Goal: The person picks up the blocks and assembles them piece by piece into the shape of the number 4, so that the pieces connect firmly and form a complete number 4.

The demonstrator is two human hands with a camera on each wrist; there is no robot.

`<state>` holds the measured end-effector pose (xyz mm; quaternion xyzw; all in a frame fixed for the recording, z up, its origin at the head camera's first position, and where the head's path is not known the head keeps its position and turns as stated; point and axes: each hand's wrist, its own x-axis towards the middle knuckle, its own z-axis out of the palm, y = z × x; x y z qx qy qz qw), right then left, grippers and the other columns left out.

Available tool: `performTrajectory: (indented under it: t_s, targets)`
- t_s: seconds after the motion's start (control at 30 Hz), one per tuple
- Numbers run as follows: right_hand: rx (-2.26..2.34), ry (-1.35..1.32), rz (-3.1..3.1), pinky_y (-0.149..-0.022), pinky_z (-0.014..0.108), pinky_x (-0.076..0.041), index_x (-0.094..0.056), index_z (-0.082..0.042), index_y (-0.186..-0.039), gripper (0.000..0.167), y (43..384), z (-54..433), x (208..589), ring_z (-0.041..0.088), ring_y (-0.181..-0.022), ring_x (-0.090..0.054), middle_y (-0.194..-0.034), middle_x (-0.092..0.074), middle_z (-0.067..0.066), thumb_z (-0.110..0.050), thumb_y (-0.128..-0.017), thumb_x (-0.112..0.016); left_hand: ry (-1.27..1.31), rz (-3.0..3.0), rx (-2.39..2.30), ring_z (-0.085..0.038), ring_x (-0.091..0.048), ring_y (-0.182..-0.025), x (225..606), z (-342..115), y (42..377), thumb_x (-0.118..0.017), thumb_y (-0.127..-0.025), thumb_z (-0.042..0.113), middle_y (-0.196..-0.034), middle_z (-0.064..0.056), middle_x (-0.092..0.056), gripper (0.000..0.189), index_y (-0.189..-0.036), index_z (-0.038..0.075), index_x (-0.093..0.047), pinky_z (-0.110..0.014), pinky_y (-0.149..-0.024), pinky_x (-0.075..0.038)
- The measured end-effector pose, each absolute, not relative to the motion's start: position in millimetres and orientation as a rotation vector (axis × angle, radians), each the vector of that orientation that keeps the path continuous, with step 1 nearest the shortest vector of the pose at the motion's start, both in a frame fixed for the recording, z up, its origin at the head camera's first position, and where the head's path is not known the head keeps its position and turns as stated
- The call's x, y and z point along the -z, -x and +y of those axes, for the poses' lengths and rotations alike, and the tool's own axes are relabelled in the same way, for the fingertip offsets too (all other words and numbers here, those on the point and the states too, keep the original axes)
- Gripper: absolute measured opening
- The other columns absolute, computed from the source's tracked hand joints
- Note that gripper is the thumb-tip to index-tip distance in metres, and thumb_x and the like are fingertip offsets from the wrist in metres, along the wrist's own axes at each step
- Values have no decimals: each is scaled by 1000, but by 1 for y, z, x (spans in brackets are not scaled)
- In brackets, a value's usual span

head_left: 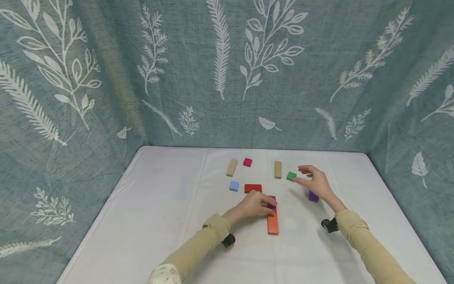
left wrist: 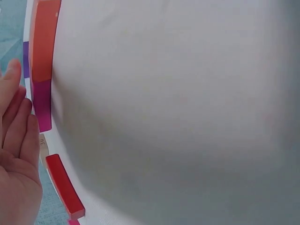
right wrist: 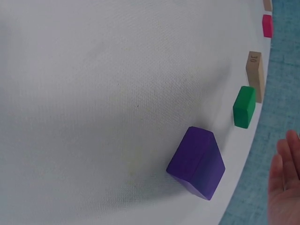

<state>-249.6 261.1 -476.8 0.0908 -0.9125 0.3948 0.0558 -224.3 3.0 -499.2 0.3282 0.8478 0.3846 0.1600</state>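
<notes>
My left hand point(head_left: 252, 206) is over a magenta block point(head_left: 272, 199), thumb and fingers apart above it. An orange block point(head_left: 272, 225) lies end to end with the magenta block, nearer to me. In the left wrist view the fingertips show right beside the magenta block point(left wrist: 42, 105), the fingers fairly straight. My right hand point(head_left: 317, 183) is held with thumb and fingers spread, the thumb tip close to a small green block point(head_left: 291, 176). Beneath the right wrist sits a purple block point(head_left: 313, 196), partly hidden by the hand.
A red block point(head_left: 253, 188) lies just beyond my left hand, with a light blue block point(head_left: 234, 185) left of it. Farther back are two wooden blocks point(head_left: 232, 167) and a small pink-red block point(head_left: 247, 162). A patterned curtain point(head_left: 227, 79) borders the white table point(head_left: 170, 213).
</notes>
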Motion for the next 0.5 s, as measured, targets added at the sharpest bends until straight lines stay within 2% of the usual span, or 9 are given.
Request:
performTrajectory:
  t_s: [0.5]
  targets:
    - [-1234,-214,-2736,-99,51,-43,-51,7,-128,53,256,268,476,41,-113,-53,-126,-56,28,-22,-88,-68,-1023,2435,-1054,-4,-63,-105,503,-2,217,-77,-78,17,-112,3,-71,38,-116,13,-70,-12,-88,-48]
